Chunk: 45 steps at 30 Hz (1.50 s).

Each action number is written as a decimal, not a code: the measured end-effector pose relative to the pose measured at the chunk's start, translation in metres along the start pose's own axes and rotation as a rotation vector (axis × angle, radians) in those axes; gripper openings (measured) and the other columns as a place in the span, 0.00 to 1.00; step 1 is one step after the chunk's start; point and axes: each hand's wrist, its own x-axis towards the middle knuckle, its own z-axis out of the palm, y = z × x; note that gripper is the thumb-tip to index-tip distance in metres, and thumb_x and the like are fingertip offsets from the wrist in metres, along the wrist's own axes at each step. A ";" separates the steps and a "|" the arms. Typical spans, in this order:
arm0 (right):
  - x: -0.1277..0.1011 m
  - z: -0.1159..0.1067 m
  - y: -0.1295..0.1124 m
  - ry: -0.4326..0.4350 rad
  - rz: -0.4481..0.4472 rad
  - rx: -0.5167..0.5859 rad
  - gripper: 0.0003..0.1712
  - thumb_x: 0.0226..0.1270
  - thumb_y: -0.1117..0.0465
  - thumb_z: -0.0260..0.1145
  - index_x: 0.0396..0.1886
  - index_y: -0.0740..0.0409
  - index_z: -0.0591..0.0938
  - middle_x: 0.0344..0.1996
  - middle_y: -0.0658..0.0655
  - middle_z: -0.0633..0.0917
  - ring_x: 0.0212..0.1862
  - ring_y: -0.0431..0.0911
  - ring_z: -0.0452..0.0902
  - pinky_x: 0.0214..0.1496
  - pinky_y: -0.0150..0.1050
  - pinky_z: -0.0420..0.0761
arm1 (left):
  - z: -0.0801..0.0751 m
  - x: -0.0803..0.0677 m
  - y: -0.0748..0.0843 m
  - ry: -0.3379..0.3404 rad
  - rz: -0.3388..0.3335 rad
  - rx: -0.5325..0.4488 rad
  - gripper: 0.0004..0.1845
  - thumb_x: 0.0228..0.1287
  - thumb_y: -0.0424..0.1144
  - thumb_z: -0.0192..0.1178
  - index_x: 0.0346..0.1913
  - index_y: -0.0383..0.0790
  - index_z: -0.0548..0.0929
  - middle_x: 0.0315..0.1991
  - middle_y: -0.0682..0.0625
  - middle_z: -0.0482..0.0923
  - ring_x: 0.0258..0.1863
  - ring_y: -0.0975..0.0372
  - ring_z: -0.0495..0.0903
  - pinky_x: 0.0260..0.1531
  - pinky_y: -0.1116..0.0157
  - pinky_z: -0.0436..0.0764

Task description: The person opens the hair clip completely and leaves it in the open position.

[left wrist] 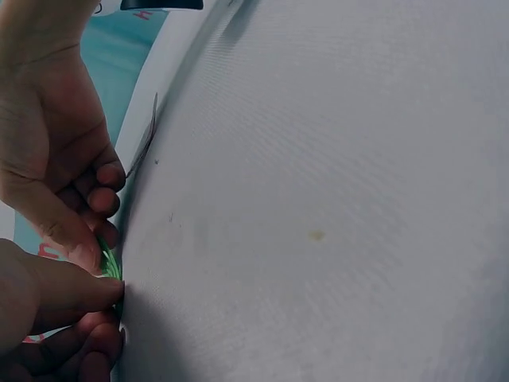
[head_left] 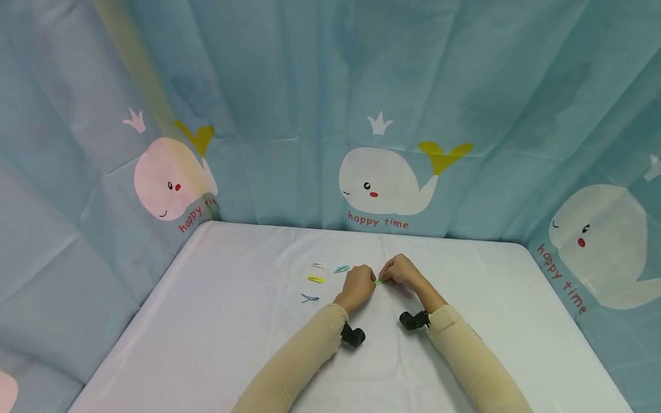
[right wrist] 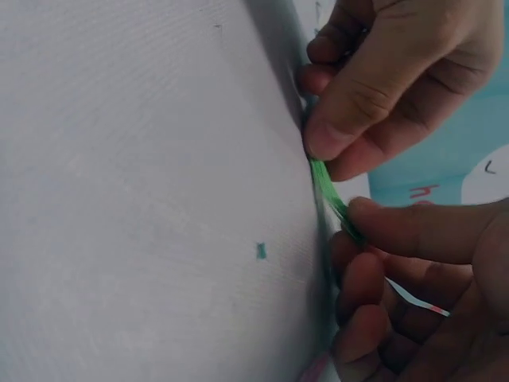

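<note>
1. Pinching w/ both hands: your left hand [head_left: 356, 285] and right hand [head_left: 401, 271] meet over a green hair clip [head_left: 379, 281], fingers curled, each thumb and forefinger nipping one end. Looks like that two-end grip is there so you can flex or snap it; wrist cams show it as a thin green strip [right wrist: 328, 195] between the fingertips [left wrist: 75, 243], right at the cloth.
2. Clip sits just above the table, roughly mid-surface, between your hands; can't tell if it touches the cloth.
3. Just left of your left hand, four more clips lie flat and apart, prob. kept w/in easy reach: blue clip [head_left: 310, 298] nearest you, yellow clip [head_left: 315, 279] behind it, then a pale clip [head_left: 317, 265] and a teal clip [head_left: 341, 269] farthest.
4. Surface: white tablecloth [head_left: 217, 321], creased, a few small specks.
5. Beyond: blue curtain [head_left: 289, 86] hung round the table on 3 sides, printed w/ white whales [head_left: 384, 180] and "happy time".
</note>
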 end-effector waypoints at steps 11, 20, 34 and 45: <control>-0.008 -0.002 0.001 -0.063 0.011 0.116 0.04 0.57 0.70 0.68 0.25 0.67 0.86 0.12 0.50 0.77 0.18 0.39 0.68 0.23 0.33 0.69 | -0.006 -0.003 -0.006 -0.023 0.027 -0.032 0.04 0.57 0.30 0.66 0.27 0.38 0.86 0.24 0.50 0.82 0.24 0.63 0.77 0.27 0.69 0.75; -0.013 -0.004 0.000 -0.046 0.010 0.217 0.07 0.60 0.68 0.66 0.32 0.70 0.86 0.19 0.51 0.82 0.23 0.42 0.72 0.28 0.35 0.73 | -0.015 -0.005 -0.012 0.014 0.027 -0.081 0.04 0.59 0.33 0.66 0.28 0.39 0.88 0.26 0.52 0.84 0.24 0.66 0.76 0.26 0.71 0.74; -0.020 0.003 -0.002 -0.016 0.075 0.460 0.09 0.63 0.69 0.66 0.36 0.74 0.84 0.22 0.50 0.83 0.24 0.41 0.73 0.29 0.34 0.75 | -0.020 -0.008 -0.028 0.059 0.027 -0.292 0.04 0.58 0.32 0.64 0.33 0.40 0.90 0.32 0.49 0.88 0.32 0.62 0.81 0.33 0.66 0.77; -0.027 0.003 -0.003 -0.031 0.037 0.581 0.11 0.64 0.66 0.65 0.38 0.74 0.84 0.22 0.49 0.83 0.23 0.39 0.73 0.29 0.34 0.74 | -0.029 -0.010 -0.032 -0.018 -0.051 -0.546 0.07 0.59 0.32 0.63 0.37 0.34 0.89 0.33 0.44 0.87 0.27 0.66 0.78 0.29 0.71 0.77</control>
